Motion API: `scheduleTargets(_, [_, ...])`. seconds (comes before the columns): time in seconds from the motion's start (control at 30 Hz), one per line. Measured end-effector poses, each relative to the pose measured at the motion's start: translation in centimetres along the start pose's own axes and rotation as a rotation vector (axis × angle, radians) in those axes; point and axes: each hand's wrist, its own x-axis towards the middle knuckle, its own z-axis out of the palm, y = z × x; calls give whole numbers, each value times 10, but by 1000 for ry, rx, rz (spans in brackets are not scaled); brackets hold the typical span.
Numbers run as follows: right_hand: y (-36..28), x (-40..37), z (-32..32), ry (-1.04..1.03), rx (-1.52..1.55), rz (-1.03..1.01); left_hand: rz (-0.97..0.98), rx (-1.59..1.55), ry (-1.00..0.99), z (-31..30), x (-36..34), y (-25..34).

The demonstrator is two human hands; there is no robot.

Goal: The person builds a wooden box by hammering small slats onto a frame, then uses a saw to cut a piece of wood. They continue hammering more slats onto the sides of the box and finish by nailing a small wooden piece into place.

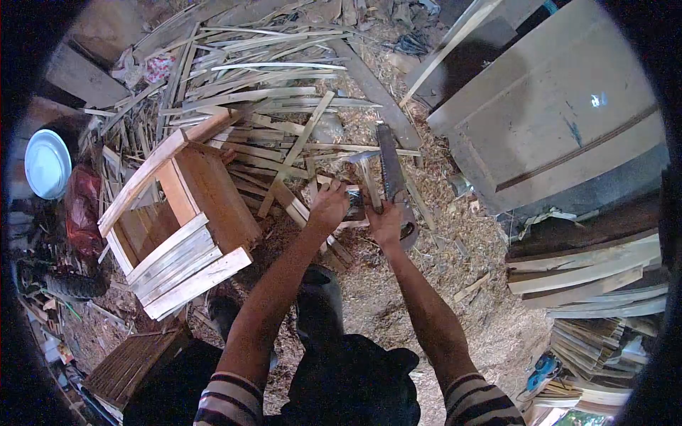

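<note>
My right hand (386,224) is wrapped round the wooden handle of a hammer (370,183), whose metal head points away from me. Beside it, a handsaw (390,163) lies on the ground with its dark blade pointing away and its grip near my right wrist. My left hand (329,206) is closed, fingers bent, at the edge of a small dark, shiny packet (354,204). Whether those fingers pinch anything is too small to tell. Thin wooden strips lie under and around both hands.
To the left stands a wooden box frame (217,195) with pale slats (177,266) across it. A heap of strips (263,92) spreads beyond. A large panel (547,106) leans at right, above stacked boards (590,273). Shavings (455,305) cover the ground.
</note>
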Motion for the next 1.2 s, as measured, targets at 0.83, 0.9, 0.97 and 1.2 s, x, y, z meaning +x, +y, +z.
scheduleTargets(0.83, [-20, -7, 1, -190, 330, 236, -209, -559, 174, -6, -25, 2])
scheduleTargets(0.9, [-3, -4, 12, -197, 351, 203, -236, -567, 211, -10, -26, 2])
scheduleTargets(0.97, [8, -1, 20, -204, 372, 166, -221, -576, 286, -6, -27, 1])
scheduleTargets(1.2, [14, 3, 28, 3, 254, 19, -292, -601, 205, 12, -32, -9])
